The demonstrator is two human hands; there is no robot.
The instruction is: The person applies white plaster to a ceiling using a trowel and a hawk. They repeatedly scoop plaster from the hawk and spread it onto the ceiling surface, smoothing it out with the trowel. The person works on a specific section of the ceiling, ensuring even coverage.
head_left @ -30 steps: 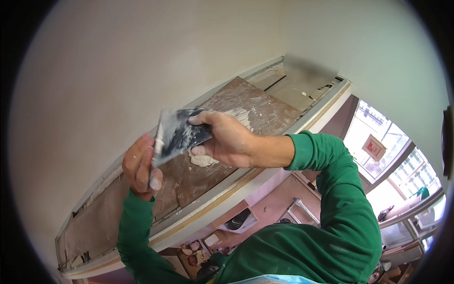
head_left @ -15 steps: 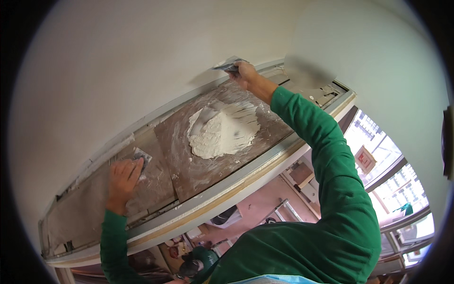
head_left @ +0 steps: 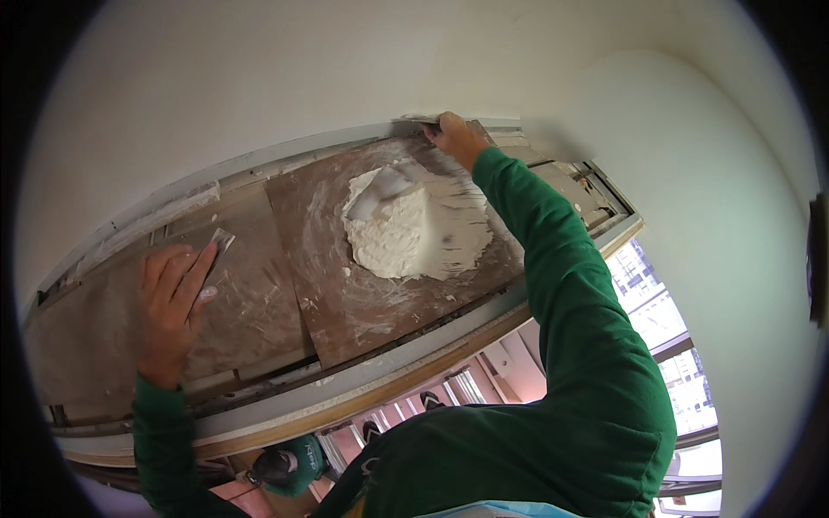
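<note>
- Gripping a thin, flat scraper [head_left: 223, 243] in the left hand [head_left: 175, 289], at the left of the frame.
- Clasping a flat blade [head_left: 418, 118], nearly edge-on, in the right hand [head_left: 453, 138], at upper centre, close to the smooth pale wall [head_left: 285, 86].
- Showing, mid-frame, a mound of thick white paste [head_left: 397, 233], lumpy at lower left, streaked thin at right.
- Bearing that mound on a scuffed, straight-edged brown board [head_left: 337, 306] with chalky smears.
</note>
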